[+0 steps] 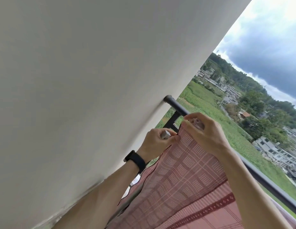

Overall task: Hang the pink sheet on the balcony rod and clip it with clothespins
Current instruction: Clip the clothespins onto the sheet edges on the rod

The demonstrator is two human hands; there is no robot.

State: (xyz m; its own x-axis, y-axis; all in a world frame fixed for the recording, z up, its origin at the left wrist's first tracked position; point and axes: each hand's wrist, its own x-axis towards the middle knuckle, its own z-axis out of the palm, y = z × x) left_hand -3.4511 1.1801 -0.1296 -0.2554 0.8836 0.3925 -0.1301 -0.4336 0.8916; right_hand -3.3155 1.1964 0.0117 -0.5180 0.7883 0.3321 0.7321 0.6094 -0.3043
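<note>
The sheet [185, 176] lies over the rod [177, 105]. It looks soft and light, likely to slide, so its corner hem at the rod is the place to hold. The left hand [156, 142] pinches that hem; the right hand [205, 131], just beside, grips a peg [197, 123].

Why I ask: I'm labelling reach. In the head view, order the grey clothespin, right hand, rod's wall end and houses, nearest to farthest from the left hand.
From the left hand:
1. Grey clothespin, in its own grip.
2. Right hand, just right, at the pink sheet corner.
3. Rod's wall end, above and farther out.
4. Houses, far right, in the distance.
</note>
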